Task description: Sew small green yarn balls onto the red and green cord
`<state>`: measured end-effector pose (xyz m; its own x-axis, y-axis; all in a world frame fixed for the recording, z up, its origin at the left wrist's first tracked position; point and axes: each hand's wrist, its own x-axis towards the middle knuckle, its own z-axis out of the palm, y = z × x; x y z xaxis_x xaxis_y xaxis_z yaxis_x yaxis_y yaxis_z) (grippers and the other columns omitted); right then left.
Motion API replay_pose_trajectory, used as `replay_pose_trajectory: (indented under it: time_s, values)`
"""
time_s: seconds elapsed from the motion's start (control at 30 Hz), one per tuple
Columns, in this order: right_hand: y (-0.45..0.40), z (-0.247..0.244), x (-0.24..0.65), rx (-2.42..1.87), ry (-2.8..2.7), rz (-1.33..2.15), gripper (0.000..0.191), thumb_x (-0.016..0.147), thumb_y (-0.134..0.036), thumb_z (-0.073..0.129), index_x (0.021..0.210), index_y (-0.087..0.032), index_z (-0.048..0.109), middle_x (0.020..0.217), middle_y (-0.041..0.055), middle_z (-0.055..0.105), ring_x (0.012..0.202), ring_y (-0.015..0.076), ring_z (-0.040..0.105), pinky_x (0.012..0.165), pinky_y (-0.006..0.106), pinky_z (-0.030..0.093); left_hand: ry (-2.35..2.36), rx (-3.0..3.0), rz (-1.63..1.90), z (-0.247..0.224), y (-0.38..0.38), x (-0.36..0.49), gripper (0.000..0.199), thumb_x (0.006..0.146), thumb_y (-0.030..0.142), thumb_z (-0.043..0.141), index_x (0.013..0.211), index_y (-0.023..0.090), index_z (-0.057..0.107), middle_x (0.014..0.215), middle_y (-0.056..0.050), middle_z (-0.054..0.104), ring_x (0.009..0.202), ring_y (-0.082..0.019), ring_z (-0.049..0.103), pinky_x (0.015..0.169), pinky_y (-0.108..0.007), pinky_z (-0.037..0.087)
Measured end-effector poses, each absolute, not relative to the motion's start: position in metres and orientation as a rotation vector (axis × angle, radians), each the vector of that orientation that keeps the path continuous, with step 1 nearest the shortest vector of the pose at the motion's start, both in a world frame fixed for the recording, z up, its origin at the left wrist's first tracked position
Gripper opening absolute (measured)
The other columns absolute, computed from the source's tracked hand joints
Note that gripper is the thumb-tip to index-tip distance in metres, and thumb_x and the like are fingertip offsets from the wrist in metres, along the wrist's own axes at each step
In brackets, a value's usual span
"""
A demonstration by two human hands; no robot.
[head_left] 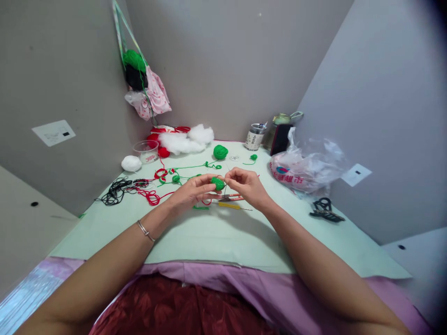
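- Green yarn piece (218, 183), small and rounded, sits above the table (195, 237) between both hands; clock directions below are taken from it, twelve pointing away from the person.
- Left hand (195, 190), nine o'clock: pinching the piece, thumb on the near side.
- Right hand (248, 184), three o'clock: thumb and forefinger pressed together at the piece's edge, pinching, as far as can be judged, the dark strand (225, 189) hanging there.
- Advised handling: keep the left pinch steady without flattening the piece; draw the strand with even, light tension so the stitches do not pucker.
- Advised clearance: keep the strand off the scissors (236, 197) at four o'clock and the yellow-handled hook (228, 205) at five, both lying close beneath; prevent snagging on the red yarn (152, 197) near nine.
- Not verified: whether a needle is in the right fingertips; a faint line above them is too fine to identify.
- Obscured: the piece's far side, behind the fingers; the contents of the plastic bag (303, 170) at three o'clock.
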<state>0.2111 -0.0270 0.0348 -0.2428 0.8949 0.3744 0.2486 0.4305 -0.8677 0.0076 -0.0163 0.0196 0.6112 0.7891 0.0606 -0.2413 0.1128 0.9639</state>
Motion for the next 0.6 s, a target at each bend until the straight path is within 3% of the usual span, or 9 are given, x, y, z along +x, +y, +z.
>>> replay_pose_trajectory:
  time_s: [0.23,0.37,0.5,0.6]
  values:
    - [-0.030,0.038,0.210,-1.025,-1.618,0.916,0.017,0.080,-0.033,0.063,0.077,-0.017,0.065,0.069,-0.0005,0.057,0.063,0.0109,0.049,0.060,0.024,0.042,0.592,1.159,0.927,0.019,-0.012,0.007,0.037,0.077,0.032,0.071,0.112,0.024,0.062,0.101,-0.005,0.065,0.084,-0.017,0.067,0.089,-0.038,0.055]
    - [-0.029,0.033,0.205,-1.017,-1.623,0.905,0.020,0.083,-0.036,0.062,0.085,-0.017,0.067,0.071,0.0001,0.059,0.064,0.0118,0.052,0.061,0.025,0.045,0.605,1.174,0.928,0.020,-0.013,0.008,0.038,0.076,0.030,0.074,0.111,0.022,0.063,0.096,-0.003,0.064,0.079,-0.012,0.064,0.088,-0.033,0.054]
    - [-0.030,0.025,0.200,-1.006,-1.782,0.679,0.017,0.082,-0.025,0.064,0.097,-0.019,0.068,0.083,0.0020,0.059,0.071,0.0127,0.056,0.066,0.026,0.047,0.612,1.177,0.978,0.015,-0.012,0.009,0.039,0.071,0.026,0.079,0.106,0.022,0.064,0.097,-0.001,0.064,0.076,-0.010,0.062,0.084,-0.031,0.054]
    - [-0.032,0.020,0.197,-1.040,-1.868,0.465,0.013,0.084,-0.018,0.061,0.095,-0.020,0.068,0.081,0.0013,0.057,0.067,0.0119,0.054,0.066,0.027,0.045,0.622,1.255,1.006,0.009,-0.010,0.010,0.037,0.073,0.030,0.077,0.106,0.021,0.064,0.106,-0.003,0.063,0.076,-0.010,0.063,0.081,-0.030,0.054]
